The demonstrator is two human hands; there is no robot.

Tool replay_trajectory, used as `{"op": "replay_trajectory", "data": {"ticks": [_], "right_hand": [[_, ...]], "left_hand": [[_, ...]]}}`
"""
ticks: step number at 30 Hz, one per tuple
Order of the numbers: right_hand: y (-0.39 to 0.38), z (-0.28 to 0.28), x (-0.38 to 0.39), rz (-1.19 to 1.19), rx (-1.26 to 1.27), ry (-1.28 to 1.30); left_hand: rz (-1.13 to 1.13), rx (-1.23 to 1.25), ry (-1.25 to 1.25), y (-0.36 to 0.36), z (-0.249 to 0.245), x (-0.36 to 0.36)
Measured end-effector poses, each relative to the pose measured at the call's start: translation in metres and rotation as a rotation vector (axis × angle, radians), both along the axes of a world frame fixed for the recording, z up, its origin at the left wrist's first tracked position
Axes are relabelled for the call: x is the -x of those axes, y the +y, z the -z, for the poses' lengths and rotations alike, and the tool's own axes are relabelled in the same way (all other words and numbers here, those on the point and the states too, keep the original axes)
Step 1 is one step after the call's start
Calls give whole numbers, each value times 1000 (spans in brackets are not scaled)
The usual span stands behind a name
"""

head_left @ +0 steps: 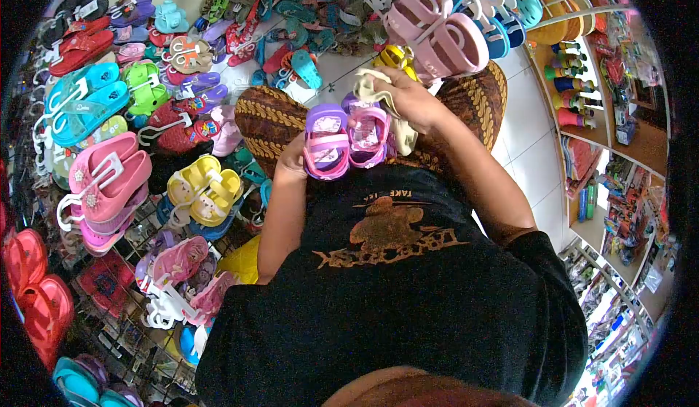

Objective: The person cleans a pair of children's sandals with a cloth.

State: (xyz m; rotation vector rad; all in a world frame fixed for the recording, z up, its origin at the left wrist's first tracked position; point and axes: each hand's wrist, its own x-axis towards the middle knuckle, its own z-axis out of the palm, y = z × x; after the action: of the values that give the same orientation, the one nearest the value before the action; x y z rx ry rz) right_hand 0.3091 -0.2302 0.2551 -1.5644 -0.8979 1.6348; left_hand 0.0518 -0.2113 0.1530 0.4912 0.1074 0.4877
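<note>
A pair of small pink and purple sandals (328,143) is in front of my torso, above my lap. My left hand (293,156) is closed around the near left side of the pair, its fingers partly behind the soles. In my right hand (409,100) is a crumpled cream cloth (377,90), held beside the right sandal; part of it hangs down below the hand. Just beyond my right hand lies a yellow sandal or shoe (397,59), partly covered. Patterned brown trousers (271,119) cover my bent knees on both sides.
Hanging at upper right are pink sandals (437,28) on a white hanger, close to my right hand. Racks at left carry yellow sandals (205,191), pink shoes (109,178) and turquoise sandals (87,101). Many pairs lie on the tiled floor ahead. Shelves (601,152) stand at right.
</note>
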Motion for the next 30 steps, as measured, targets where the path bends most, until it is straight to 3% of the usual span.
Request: {"op": "replay_trajectory", "data": {"ticks": [3,4,7,9,11,12,13,14,15,16,17,18,20,22,25,26,29,30], "right_hand": [[-4,12,0,53,62,244],[-5,16,-4,115,219,346],[-10,61,-7,347,331,604],[-16,68,-17,250,147,873],[-22,63,-11,263,60,1057],[-18,19,18,561,170,681],[-23,36,16,473,71,649],[-30,66,16,410,-40,455],[-27,68,21,344,-151,261],[-31,32,27,268,-199,103],[-31,65,16,207,-237,16],[-29,56,15,256,-59,51],[-26,31,14,335,65,58],[-23,13,14,386,-44,8],[-19,19,7,259,-578,-480],[-20,17,4,274,-562,-459],[-19,-22,14,-11,-650,-896],[-17,-30,22,-76,-688,-887]], "left_hand": [[29,53,15,5,-7,3],[-41,107,39,4,-7,1],[-229,295,43,3,-5,-4],[-321,468,-48,4,-1,-7],[-534,562,231,7,-26,-22],[-486,492,156,9,-25,-22],[-439,420,82,11,-23,-21],[-392,347,10,14,-21,-21],[-333,384,-125,17,-15,-20],[-273,418,-262,19,-10,-20],[-212,449,-399,19,-4,-18],[-248,470,-338,18,-7,-17],[-320,512,-221,19,-15,-16],[-352,593,-127,18,-13,-15],[-382,589,15,16,-6,-16],[-350,583,-7,16,-3,-15],[-326,547,4,18,4,-16],[-329,538,1,18,7,-18]]}}
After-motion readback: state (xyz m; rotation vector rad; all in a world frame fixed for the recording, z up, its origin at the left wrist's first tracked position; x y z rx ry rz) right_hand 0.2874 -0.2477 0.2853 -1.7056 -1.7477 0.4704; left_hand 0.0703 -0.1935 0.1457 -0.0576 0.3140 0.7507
